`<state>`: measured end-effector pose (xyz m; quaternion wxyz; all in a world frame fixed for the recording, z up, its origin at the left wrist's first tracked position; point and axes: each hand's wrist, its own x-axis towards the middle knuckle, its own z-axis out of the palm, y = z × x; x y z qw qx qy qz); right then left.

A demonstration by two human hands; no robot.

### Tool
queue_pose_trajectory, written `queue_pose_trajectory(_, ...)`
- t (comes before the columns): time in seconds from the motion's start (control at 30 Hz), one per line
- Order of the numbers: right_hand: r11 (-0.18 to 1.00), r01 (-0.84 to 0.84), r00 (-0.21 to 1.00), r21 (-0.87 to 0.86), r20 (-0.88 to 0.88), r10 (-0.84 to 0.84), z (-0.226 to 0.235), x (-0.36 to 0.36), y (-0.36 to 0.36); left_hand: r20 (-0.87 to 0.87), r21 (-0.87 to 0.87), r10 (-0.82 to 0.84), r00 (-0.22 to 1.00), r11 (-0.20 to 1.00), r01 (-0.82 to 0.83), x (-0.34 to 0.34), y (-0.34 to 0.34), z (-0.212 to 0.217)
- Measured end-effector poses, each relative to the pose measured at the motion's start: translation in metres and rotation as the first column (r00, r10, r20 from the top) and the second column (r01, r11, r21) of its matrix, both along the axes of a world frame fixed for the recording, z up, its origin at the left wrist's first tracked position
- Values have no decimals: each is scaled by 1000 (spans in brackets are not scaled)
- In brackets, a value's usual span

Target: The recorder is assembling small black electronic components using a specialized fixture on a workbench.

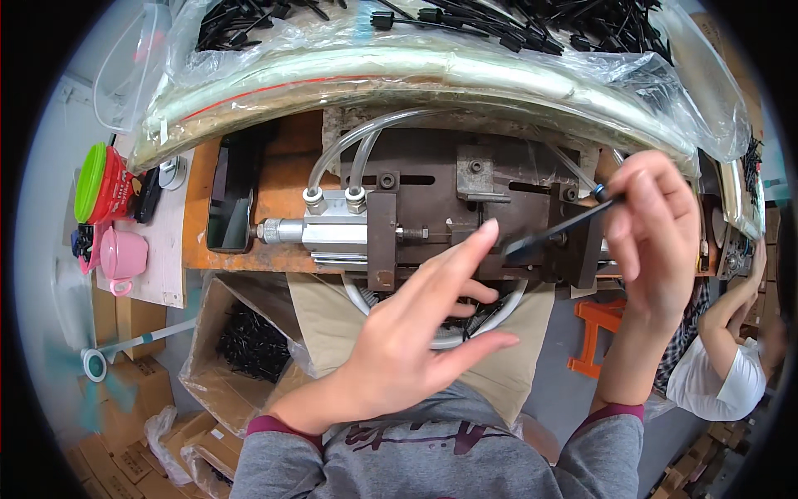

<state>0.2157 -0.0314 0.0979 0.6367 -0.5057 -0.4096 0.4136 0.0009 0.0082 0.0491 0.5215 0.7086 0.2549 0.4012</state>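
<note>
left hand (416, 333) open, empty; right hand (657, 224) gripping black rod (557, 229); over metal press (465, 208)

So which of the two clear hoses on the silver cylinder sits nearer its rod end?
The left hose; its fitting sits beside the rod end of the silver cylinder, while the right hose plugs in closer to the brown bracket.
</note>
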Motion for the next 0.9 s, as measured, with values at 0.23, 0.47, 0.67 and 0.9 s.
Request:
queue_pose_trajectory(0.23,1000,12,915,11,403,-16,8,-26,24,-3,394,-145,989,909,134,-22,25,12)
queue_pose_trajectory(0.47,900,102,24,424,903,-428,20,12,98,-191,482,-12,981,870,105,-15,4,-20)
queue_pose_trajectory(0.67,958,83,92,276,955,-283,8,19,119,-332,619,136,933,778,107,-1,-2,-46)
queue_pose_trajectory(0.9,932,91,83,351,930,-358,7,20,108,-383,663,192,904,738,124,3,2,-43)
